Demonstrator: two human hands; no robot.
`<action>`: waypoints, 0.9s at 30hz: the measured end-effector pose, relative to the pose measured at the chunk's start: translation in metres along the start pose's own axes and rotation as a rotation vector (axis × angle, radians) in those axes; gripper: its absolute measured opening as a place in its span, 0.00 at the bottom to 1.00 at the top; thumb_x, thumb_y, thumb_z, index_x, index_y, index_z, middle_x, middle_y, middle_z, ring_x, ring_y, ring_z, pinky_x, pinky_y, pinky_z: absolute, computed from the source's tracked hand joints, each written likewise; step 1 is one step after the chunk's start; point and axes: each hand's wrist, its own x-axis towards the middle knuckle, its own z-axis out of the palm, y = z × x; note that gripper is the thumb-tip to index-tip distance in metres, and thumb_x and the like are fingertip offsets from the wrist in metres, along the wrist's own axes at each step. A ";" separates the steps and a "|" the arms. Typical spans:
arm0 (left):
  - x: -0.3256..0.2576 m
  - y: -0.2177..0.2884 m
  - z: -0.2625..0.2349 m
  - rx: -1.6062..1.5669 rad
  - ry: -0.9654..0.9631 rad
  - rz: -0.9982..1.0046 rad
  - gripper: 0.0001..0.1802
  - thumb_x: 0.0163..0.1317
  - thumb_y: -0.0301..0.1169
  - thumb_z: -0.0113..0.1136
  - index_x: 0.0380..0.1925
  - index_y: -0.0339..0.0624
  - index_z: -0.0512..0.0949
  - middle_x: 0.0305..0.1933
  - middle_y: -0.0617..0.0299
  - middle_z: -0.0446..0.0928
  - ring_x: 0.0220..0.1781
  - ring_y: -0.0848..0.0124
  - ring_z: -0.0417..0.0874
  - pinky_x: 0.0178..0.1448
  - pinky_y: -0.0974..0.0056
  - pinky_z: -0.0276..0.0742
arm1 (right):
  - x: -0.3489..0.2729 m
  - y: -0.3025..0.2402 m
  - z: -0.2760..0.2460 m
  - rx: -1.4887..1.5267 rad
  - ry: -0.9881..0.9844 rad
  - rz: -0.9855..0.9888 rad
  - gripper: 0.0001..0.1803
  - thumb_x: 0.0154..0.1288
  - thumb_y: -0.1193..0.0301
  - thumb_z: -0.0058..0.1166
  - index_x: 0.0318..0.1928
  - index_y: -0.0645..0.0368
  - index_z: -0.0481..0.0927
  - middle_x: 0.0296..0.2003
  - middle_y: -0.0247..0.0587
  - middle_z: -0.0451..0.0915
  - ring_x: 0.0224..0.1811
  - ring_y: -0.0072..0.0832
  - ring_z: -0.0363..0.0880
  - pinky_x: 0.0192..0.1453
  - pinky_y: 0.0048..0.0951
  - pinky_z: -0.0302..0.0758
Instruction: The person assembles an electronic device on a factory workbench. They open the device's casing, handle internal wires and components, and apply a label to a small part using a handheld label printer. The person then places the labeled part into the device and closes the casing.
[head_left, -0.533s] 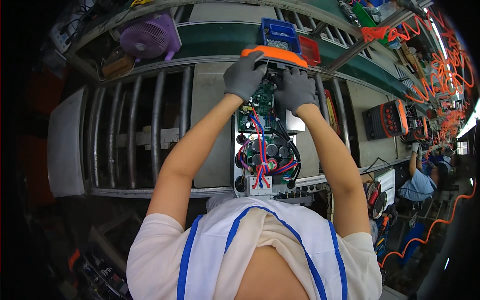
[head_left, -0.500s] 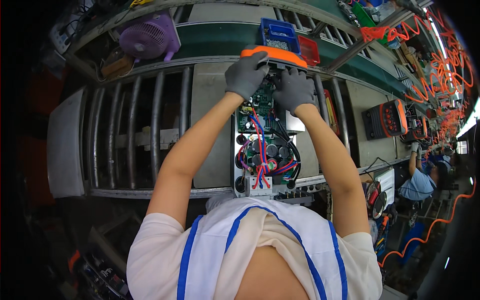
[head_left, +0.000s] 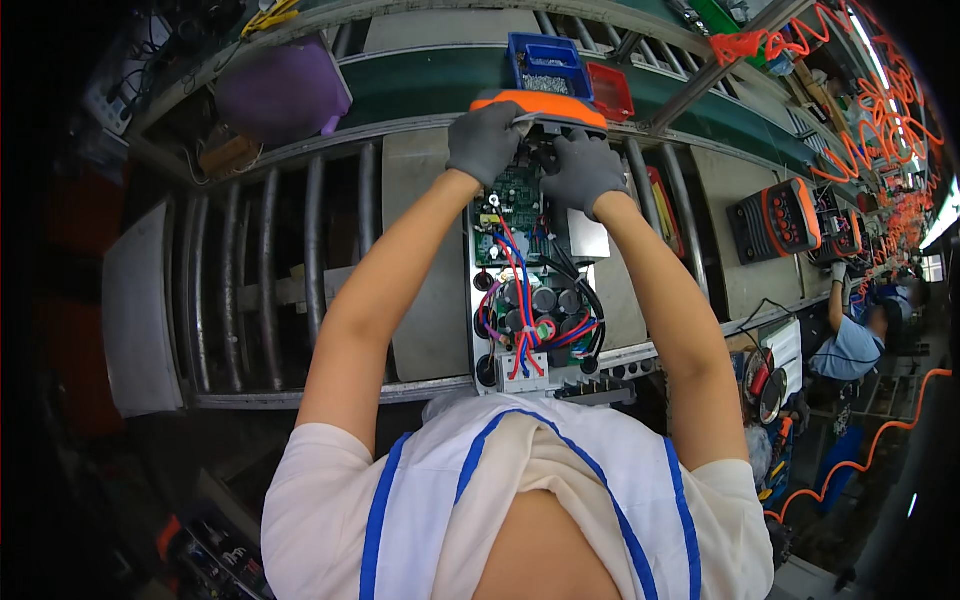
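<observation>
"Right hand (head_left: 585, 175) has edged its forefinger inward from a moment ago, toward the left hand (head_left: 483, 145); the whole view's swung a touch too."

"What are the fingers up to?"

"Both grey gloves are at the orange-topped panel (head_left: 545, 106). Left fingers bend against its left end, right ones reach in by its lower edge. Whether either grips, I can't tell; the tips are hidden."

"Where's that panel sitting?"

"At the far end of the open chassis (head_left: 477, 265), past the circuit board (head_left: 515, 205) and those red and blue wires (head_left: 521, 275). The gloves block the stretch where panel and board meet."

"Anything crowding it?"

"Blue bin (head_left: 516, 62) of small metal bits just behind, red bin (head_left: 618, 105) beside that, then a slanting metal post (head_left: 690, 95). Purple fan (head_left: 285, 90) off left, beyond the rollers (head_left: 315, 235)."

"And down the line?"

"An orange-trimmed unit (head_left: 775, 222), well apart, a co-worker (head_left: 845, 345) farther on, and coiled orange hoses (head_left: 890, 140)."
</observation>
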 end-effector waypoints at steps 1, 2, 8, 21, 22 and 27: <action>0.000 0.000 -0.002 0.042 0.026 0.050 0.10 0.56 0.42 0.58 0.31 0.50 0.80 0.23 0.58 0.78 0.24 0.62 0.81 0.31 0.60 0.74 | 0.001 0.001 0.000 0.002 0.004 -0.002 0.27 0.43 0.56 0.58 0.44 0.56 0.78 0.51 0.48 0.71 0.52 0.43 0.73 0.53 0.42 0.73; 0.000 0.001 -0.002 0.051 0.070 0.088 0.11 0.55 0.44 0.58 0.30 0.52 0.80 0.23 0.58 0.78 0.27 0.58 0.80 0.31 0.57 0.73 | 0.001 0.003 -0.001 0.019 -0.003 -0.001 0.27 0.43 0.56 0.58 0.44 0.56 0.78 0.51 0.48 0.71 0.52 0.43 0.73 0.53 0.42 0.73; -0.003 0.005 -0.002 0.058 -0.003 0.014 0.09 0.53 0.41 0.59 0.32 0.52 0.78 0.30 0.59 0.79 0.33 0.56 0.80 0.35 0.54 0.74 | -0.001 0.004 0.002 0.034 0.035 -0.066 0.24 0.46 0.60 0.59 0.45 0.57 0.77 0.49 0.48 0.71 0.50 0.43 0.74 0.51 0.41 0.74; -0.051 -0.046 0.003 -1.459 0.204 -0.927 0.05 0.63 0.36 0.51 0.34 0.49 0.72 0.26 0.67 0.74 0.19 0.78 0.69 0.19 0.75 0.59 | -0.018 -0.016 0.000 -0.320 0.193 -0.183 0.28 0.49 0.65 0.57 0.53 0.60 0.71 0.47 0.44 0.73 0.49 0.36 0.72 0.47 0.38 0.67; -0.053 -0.050 0.004 -1.540 0.215 -0.942 0.05 0.63 0.35 0.51 0.34 0.48 0.72 0.26 0.67 0.74 0.19 0.78 0.68 0.19 0.74 0.58 | -0.017 -0.017 0.004 -0.348 0.208 -0.178 0.28 0.50 0.65 0.55 0.53 0.60 0.71 0.47 0.44 0.73 0.49 0.36 0.72 0.48 0.39 0.66; -0.058 -0.065 0.004 -1.638 0.225 -0.882 0.05 0.62 0.33 0.51 0.36 0.47 0.72 0.26 0.65 0.74 0.18 0.79 0.67 0.17 0.73 0.54 | -0.014 -0.029 0.013 -0.428 0.222 -0.158 0.25 0.55 0.67 0.51 0.54 0.61 0.70 0.46 0.41 0.73 0.47 0.35 0.71 0.48 0.40 0.65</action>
